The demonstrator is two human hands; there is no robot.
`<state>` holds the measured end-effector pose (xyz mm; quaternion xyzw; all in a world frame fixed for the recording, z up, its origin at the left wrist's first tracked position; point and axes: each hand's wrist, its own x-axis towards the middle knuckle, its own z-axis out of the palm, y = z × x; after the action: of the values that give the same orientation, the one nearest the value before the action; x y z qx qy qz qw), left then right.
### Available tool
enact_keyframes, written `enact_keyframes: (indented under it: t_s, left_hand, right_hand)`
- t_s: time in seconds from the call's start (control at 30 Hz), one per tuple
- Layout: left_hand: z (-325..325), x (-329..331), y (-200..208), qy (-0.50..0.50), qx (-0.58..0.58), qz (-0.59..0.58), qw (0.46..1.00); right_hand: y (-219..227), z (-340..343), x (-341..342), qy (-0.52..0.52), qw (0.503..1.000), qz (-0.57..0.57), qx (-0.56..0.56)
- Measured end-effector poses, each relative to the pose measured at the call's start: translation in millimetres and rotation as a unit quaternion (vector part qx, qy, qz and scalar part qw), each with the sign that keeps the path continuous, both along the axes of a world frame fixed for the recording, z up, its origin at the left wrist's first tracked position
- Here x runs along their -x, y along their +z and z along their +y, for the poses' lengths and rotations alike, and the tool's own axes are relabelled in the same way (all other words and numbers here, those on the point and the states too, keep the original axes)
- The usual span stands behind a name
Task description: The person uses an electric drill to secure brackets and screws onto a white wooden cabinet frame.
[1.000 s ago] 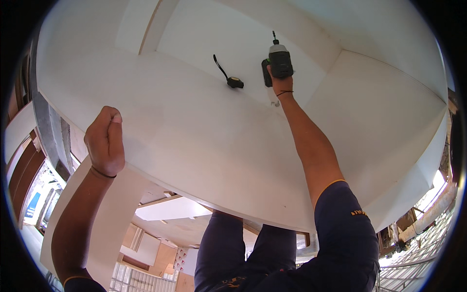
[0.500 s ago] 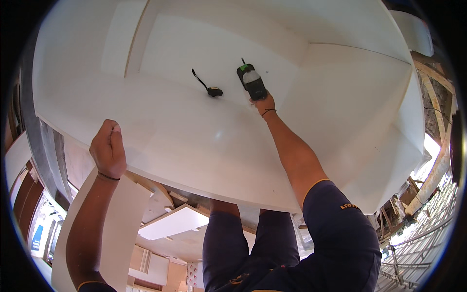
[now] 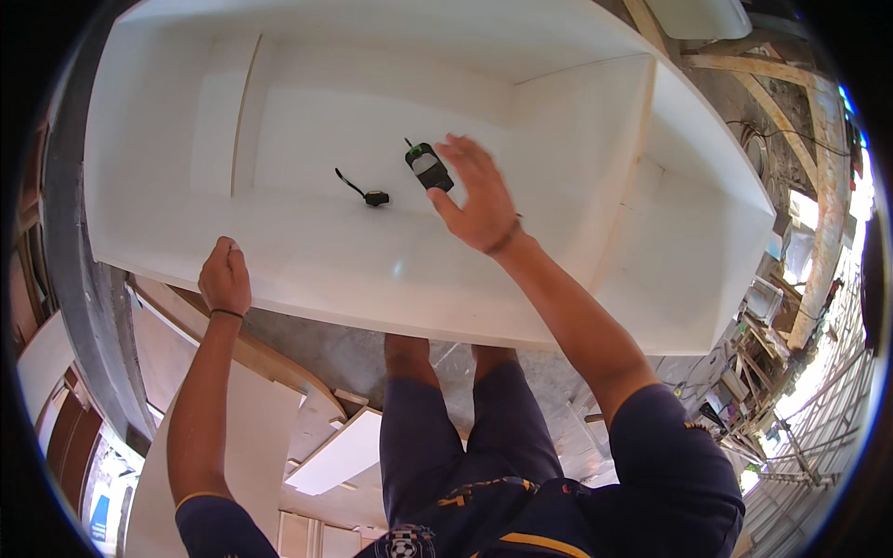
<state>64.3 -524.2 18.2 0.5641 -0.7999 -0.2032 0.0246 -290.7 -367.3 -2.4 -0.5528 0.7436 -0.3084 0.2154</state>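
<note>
A large white cabinet (image 3: 353, 288) with open compartments lies in front of me. In its middle compartment rests a black and green cordless drill (image 3: 430, 167), with its thin bit pointing away from me. My right hand (image 3: 479, 200), slightly blurred, hovers just right of the drill, fingers stretched and thumb apart, holding nothing. To the left of the drill lies a small black tape measure (image 3: 376, 198) with a strap. My left hand (image 3: 226, 276) is closed at the cabinet's near left edge; whatever its fingers pinch, if anything, is hidden.
Upright dividers (image 3: 246, 116) split the cabinet at left and right. White panels (image 3: 344, 451) lie below its near edge, beside my legs. Wooden beams (image 3: 781, 107) and scattered scrap (image 3: 744, 372) are on the right. A grey post (image 3: 79, 232) runs along the left.
My right hand has let go of the drill, which now rests in the cabinet, and has opened and drawn back. My left hand stays closed near the edge. The view has shifted.
</note>
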Motion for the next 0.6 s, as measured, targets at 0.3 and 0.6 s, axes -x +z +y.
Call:
enact_keyframes:
  t_s: [0.3, 0.6]
  left_hand:
    - [130.9, 102.0, -22.2, -0.006, -0.059, 0.103, 0.993]
    - [157.9, 149.1, 10.9, -0.060, -0.021, 0.033, 0.997]
  right_hand:
    - [59.1, 113.3, 114.4, -0.378, 0.910, -0.024, -0.166]
    - [49.1, 158.8, 158.2, -0.292, 0.921, -0.195, -0.170]
